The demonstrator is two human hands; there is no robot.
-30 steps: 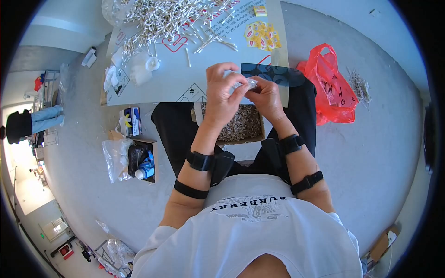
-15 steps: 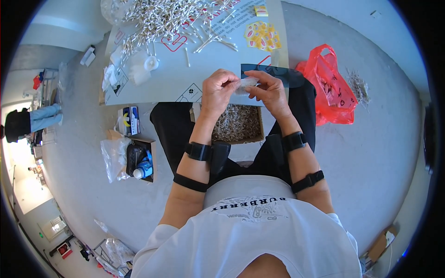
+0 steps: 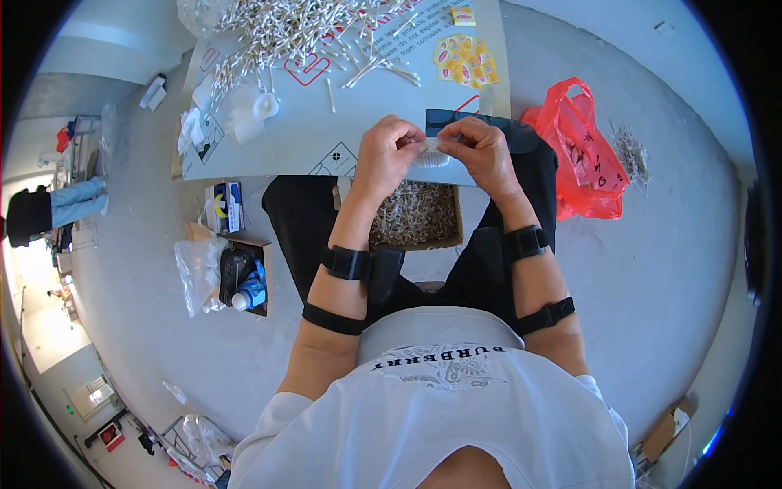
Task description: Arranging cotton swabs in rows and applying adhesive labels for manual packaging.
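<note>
We've got our left hand (image 3: 386, 155) and right hand (image 3: 482, 153) close together, fingertips pinching a translucent plastic pouch (image 3: 432, 158) by the table (image 3: 305, 148) edge. Uneven tugging could probably split it, or a loose pinch drop it into the swab-filled cardboard box (image 3: 459, 216).
</note>
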